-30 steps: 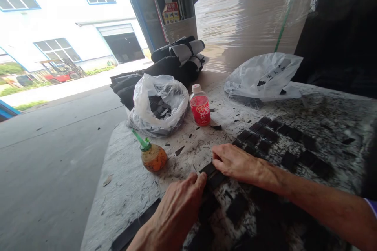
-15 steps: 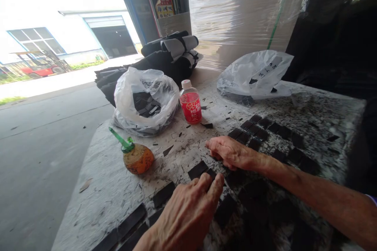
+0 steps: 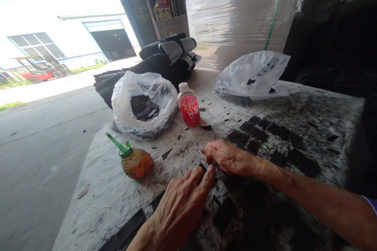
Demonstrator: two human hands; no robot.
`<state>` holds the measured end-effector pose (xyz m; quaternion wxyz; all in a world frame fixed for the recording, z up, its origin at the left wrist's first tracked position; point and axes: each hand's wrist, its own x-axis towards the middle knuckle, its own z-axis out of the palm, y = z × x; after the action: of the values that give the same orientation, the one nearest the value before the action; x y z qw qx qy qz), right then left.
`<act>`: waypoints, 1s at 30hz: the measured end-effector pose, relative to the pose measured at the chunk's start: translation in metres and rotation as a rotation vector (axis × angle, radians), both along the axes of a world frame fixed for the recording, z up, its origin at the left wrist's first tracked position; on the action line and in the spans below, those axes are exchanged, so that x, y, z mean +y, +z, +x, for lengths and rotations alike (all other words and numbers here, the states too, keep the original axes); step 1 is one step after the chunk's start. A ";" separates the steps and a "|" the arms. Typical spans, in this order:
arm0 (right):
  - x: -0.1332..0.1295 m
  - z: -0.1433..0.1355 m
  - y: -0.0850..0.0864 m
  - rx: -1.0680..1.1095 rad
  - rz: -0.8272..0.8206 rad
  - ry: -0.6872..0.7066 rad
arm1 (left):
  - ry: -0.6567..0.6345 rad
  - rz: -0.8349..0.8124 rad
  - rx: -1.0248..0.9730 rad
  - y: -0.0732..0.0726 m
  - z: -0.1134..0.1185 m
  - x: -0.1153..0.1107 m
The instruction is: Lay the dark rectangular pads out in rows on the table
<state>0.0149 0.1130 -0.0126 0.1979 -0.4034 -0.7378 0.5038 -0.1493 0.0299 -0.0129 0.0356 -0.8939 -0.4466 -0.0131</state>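
Observation:
Rows of small black rectangular pieces lie on the stained pale table. My left hand is over the pieces at the lower middle, its curled fingers on a black piece that shows a little at the fingertips. Close beyond it, my right hand rests low on the table with its fingers bent together; what they hold, if anything, is hidden. The fingertips of both hands are close to each other. More black pieces lie left of my left wrist.
An open plastic bag of black pieces, a red-labelled bottle and an orange oil can with green spout stand beyond my hands. Another plastic bag lies at the back right. Black rolls lie behind.
My left hand has moved slightly up and left, nearer to my right hand, and now covers most of the black piece. The view has shifted slightly.

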 end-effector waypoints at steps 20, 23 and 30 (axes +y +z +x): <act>0.006 -0.001 -0.014 0.086 -0.180 -0.003 | 0.085 -0.202 -0.045 -0.003 -0.006 0.014; 0.009 -0.001 -0.009 0.148 -0.295 -0.019 | 0.093 -0.232 -0.052 -0.003 -0.005 0.016; 0.011 0.007 -0.001 0.272 -0.443 -0.102 | 0.110 -0.242 -0.055 0.003 -0.003 0.017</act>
<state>0.0218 0.1242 -0.0138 0.2272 -0.4022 -0.5548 0.6920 -0.1520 0.0473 -0.0098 -0.0841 -0.8651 -0.4942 0.0183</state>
